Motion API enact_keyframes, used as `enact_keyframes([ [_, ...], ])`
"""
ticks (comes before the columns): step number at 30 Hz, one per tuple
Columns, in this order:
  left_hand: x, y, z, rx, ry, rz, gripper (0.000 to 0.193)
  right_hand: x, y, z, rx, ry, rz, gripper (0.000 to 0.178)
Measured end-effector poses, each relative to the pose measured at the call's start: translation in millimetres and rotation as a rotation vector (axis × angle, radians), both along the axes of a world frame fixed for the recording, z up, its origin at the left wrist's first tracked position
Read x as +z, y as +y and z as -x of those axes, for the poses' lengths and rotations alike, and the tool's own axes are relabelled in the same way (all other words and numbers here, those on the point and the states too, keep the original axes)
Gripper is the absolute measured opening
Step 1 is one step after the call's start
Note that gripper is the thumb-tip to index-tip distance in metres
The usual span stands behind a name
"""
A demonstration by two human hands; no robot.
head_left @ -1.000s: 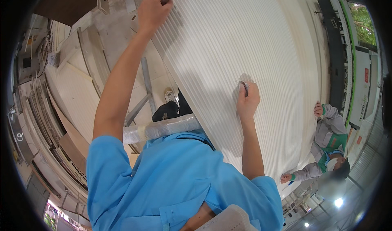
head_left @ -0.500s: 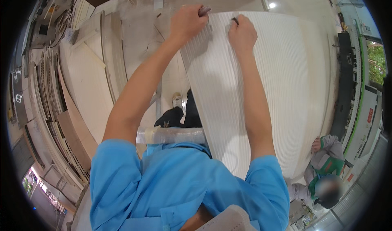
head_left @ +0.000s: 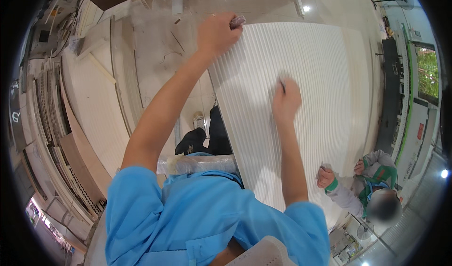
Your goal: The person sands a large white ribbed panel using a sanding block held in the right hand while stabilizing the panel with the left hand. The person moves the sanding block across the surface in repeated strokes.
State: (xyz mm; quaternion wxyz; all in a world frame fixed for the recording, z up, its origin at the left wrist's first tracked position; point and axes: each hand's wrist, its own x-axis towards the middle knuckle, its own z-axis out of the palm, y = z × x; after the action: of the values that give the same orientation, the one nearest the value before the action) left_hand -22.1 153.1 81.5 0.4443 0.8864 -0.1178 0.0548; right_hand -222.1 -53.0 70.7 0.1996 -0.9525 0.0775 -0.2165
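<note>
A large white ribbed panel (head_left: 325,87) is lying under the right hand (head_left: 288,99) and spreading away to the right of the left hand (head_left: 218,34), whose grip is sitting by its far left corner. Well to the left of both grips, long pale boards (head_left: 92,89) are resting side by side. Below and to the right of the right hand's grip, a co-worker (head_left: 387,175) in grey and green is facing the panel, both arms reaching toward it. Nearer the body than either grip, a bundle (head_left: 202,164) in clear plastic film is sitting across the waist of a blue shirt (head_left: 202,214). The left hand is clenching a stubby brownish piece (head_left: 238,21), its end poking out on the right of the fist. The right hand is curling in and seems to be pinching a thin dark piece (head_left: 283,85), though blur is hiding its shape.
</note>
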Motion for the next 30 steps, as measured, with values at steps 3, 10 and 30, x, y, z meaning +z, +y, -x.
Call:
enact_keyframes([
  [3, -1.8, 0.7, 4.9, 0.004, -0.004, -0.036, 0.021, -3.6, 17.0, -129.7, 0.036, 0.009, 0.008, 0.010],
  [10, -22.9, -31.3, 1.5, -0.034, -0.037, -0.058, 0.021, -19.1, -23.5, -108.4, 0.010, 0.035, 0.037, 0.012],
  [30, -69.7, -159.7, -22.3, 0.004, -0.068, -0.133, 0.024, -36.4, -169.6, 97.8, -0.085, 0.221, -0.039, 0.015],
])
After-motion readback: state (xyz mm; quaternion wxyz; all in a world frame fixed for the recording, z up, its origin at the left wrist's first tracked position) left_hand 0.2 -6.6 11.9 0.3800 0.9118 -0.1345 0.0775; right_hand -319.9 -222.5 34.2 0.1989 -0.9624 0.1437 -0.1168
